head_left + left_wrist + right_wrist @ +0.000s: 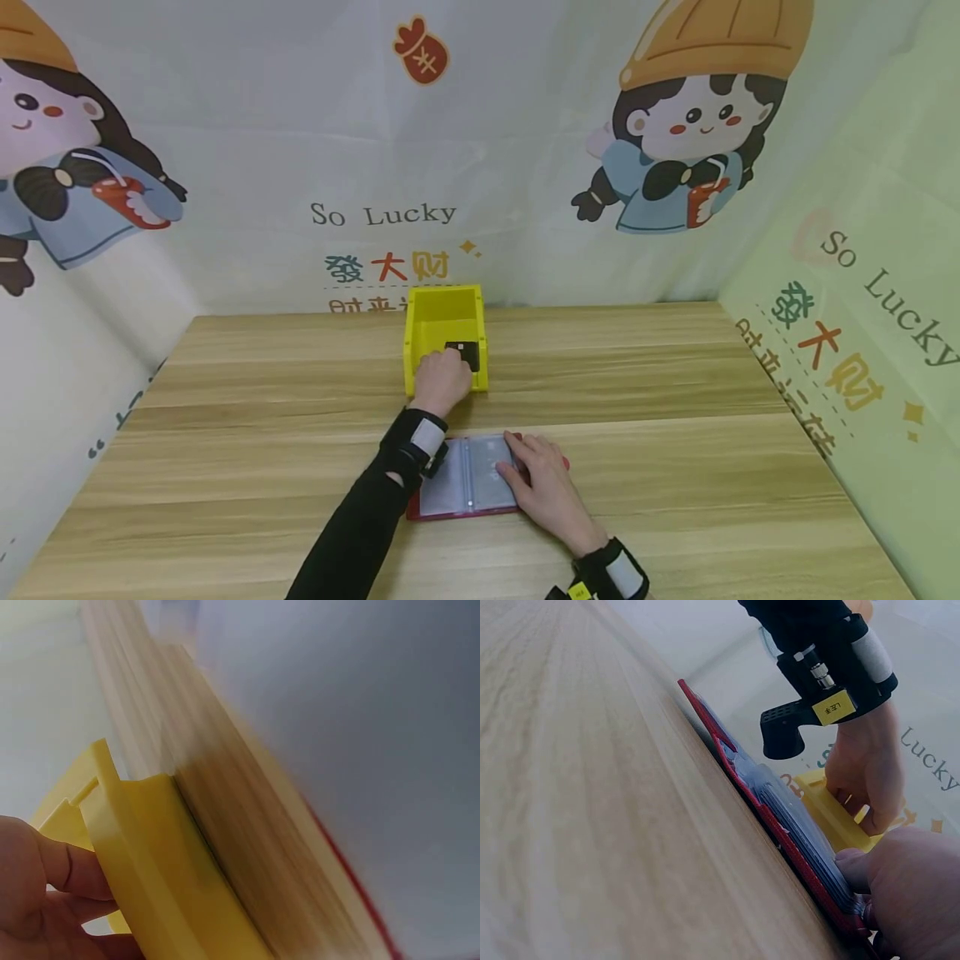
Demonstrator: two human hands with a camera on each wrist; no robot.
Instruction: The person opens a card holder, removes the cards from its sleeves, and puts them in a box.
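A yellow open-front bin stands at the back middle of the table. My left hand reaches over its low front wall, fingers bent down inside. A small black card-like piece shows beside those fingers; I cannot tell whether they grip it. The left wrist view catches the fingers behind the yellow wall. Nearer to me, a red-covered card album lies open, its clear sleeves face up. My right hand holds its right side, with the thumb on the sleeves and the other fingers at the edge.
The wood-grain table reaches back to a printed cloth backdrop, which also covers both sides. My left forearm passes over the table and overlaps the album's left edge in the head view.
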